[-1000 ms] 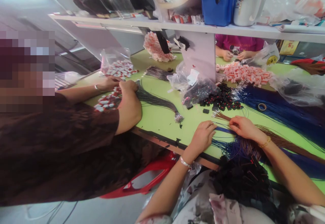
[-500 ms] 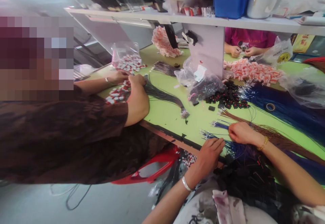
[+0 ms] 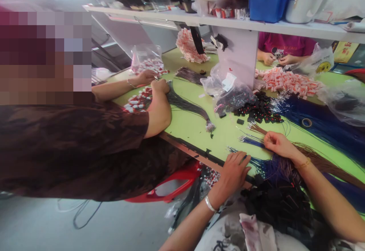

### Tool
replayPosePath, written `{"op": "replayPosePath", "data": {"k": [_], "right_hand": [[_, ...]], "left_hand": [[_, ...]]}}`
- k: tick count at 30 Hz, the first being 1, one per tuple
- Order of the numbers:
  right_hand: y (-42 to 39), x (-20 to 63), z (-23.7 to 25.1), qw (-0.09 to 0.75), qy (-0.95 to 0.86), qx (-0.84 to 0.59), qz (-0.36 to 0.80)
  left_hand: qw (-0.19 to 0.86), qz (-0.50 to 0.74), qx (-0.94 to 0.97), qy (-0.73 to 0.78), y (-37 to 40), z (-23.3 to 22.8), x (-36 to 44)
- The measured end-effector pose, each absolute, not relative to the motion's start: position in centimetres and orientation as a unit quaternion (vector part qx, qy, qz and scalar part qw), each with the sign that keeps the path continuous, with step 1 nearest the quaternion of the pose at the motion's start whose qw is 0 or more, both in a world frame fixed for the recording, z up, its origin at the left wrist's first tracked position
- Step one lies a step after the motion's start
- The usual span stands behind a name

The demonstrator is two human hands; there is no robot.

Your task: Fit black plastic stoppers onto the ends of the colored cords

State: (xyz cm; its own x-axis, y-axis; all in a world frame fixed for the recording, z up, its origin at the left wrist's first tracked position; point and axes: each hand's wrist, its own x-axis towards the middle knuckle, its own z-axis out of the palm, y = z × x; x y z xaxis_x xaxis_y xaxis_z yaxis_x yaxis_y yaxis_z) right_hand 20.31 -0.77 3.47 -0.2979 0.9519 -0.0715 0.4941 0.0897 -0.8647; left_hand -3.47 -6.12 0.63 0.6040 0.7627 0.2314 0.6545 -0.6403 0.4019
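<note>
My left hand rests at the table's front edge, its fingers stretched out over a bundle of blue wires with bare metal ends. To its right, my right hand is closed in a pinch on a thin wire that runs out leftward. Just under that hand lies a second small bunch of blue wires. Brown wires pass behind my right wrist. In my lap is a heap of black connector housings, some with wires attached.
Black housings lie beside a plastic bag. A long blue wire bundle with a tape roll on it fills the right. A co-worker's arm reaches in from the left, near a grey wire bundle. A shelf spans above.
My right hand has moved slightly right and lifted, with a thin wire now showing from its fingers. My left hand has shifted only a little; its fingers look more spread.
</note>
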Motion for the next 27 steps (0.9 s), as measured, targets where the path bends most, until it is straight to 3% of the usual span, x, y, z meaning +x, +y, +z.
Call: {"op": "replayPosePath", "data": {"k": [5, 13, 27], "right_hand": [[-0.5, 20.4, 4.2, 0.414, -0.518, -0.491, 0.565], [-0.1, 21.3, 6.2, 0.567, -0.398, -0.424, 0.584], [0.0, 23.1, 7.0, 0.627, -0.37, -0.359, 0.584]], "left_hand": [[0.12, 0.188, 0.889, 0.401, -6.1, 0.4, -3.5], [0.083, 0.215, 0.889, 0.395, -6.0, -0.7, -3.7], [0.031, 0.236, 0.891, 0.386, -5.5, -2.2, -4.0]]}}
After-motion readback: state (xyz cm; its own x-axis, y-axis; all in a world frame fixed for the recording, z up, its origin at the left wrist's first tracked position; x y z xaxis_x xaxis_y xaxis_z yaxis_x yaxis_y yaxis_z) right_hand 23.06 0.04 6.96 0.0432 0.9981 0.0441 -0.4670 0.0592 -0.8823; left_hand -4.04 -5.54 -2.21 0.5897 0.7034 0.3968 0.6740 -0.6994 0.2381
